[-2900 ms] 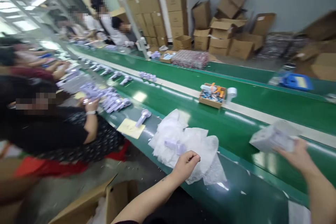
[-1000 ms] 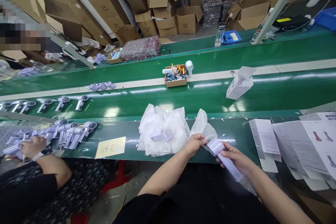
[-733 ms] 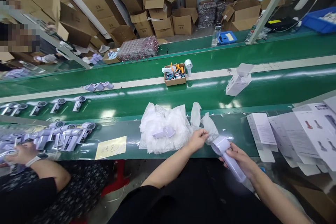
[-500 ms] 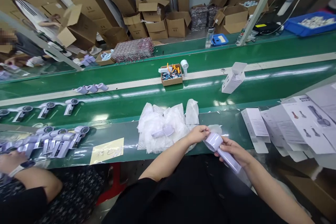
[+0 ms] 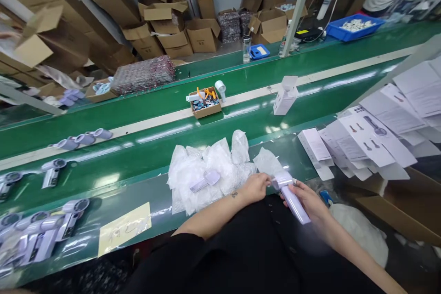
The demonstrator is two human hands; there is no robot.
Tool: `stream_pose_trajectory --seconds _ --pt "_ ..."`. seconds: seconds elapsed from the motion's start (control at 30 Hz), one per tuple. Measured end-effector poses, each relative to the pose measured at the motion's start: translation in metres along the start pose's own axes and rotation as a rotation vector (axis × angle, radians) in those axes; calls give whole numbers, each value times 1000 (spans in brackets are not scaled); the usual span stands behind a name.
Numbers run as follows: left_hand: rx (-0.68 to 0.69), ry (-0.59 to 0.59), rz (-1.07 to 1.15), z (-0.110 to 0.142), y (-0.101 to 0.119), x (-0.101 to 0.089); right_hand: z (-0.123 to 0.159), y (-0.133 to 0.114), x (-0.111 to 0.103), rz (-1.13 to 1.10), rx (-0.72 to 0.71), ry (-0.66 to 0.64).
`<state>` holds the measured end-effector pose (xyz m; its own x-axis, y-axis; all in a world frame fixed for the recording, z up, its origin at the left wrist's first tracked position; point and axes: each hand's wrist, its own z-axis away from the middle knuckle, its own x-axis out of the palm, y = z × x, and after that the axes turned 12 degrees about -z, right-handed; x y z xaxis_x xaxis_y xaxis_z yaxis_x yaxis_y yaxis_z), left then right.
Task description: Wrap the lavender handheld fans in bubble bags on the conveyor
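My right hand [image 5: 310, 200] grips a lilac handheld fan [image 5: 295, 205] by its handle, the round head tilted up and to the left. At the left edge of that head, the fingers of my left hand [image 5: 255, 187] are pinched together; what lies between them is too small to make out. A translucent bubble-wrap pouch [image 5: 268, 161] lies on the bench just beyond the fan head. Left of my hands is a heap of white bubble-wrap pouches [image 5: 198, 193], with another lilac fan [image 5: 206, 180] lying on top.
Flattened printed boxes [image 5: 374, 135] are stacked at the right. Further back, an open white box [image 5: 285, 96] and a small carton of parts [image 5: 206, 105] stand on the green conveyor [image 5: 148, 135]. More lilac fans [image 5: 44, 229] crowd the left, beside a yellow paper [image 5: 124, 228].
My view has swung rightward, so the bench things sit further left. The fan's head has turned slightly in my hands. More of the pouch behind it shows.
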<state>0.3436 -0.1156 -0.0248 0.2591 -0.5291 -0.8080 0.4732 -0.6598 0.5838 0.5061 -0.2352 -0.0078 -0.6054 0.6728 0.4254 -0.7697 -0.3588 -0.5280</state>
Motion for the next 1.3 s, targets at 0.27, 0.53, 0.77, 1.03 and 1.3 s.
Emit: stream_pose_trajectory --seconds 0.27,0.53,0.77,1.03,1.3 --pt "213 -25 -163 -49 40 -6 -5 -11 -4 -86 -43 88" --pt "357 -187 -190 -53 45 -1 -1 -7 -16 -173 111 105" --pt "-96 -170 188 -62 48 -5 -1 -26 -30 46 9 188" --pt "-23 -130 539 -53 45 -57 25 -81 -17 257 -365 -198" --pt "-37 45 240 -65 37 -6 -26 -60 -6 -307 -238 -62"
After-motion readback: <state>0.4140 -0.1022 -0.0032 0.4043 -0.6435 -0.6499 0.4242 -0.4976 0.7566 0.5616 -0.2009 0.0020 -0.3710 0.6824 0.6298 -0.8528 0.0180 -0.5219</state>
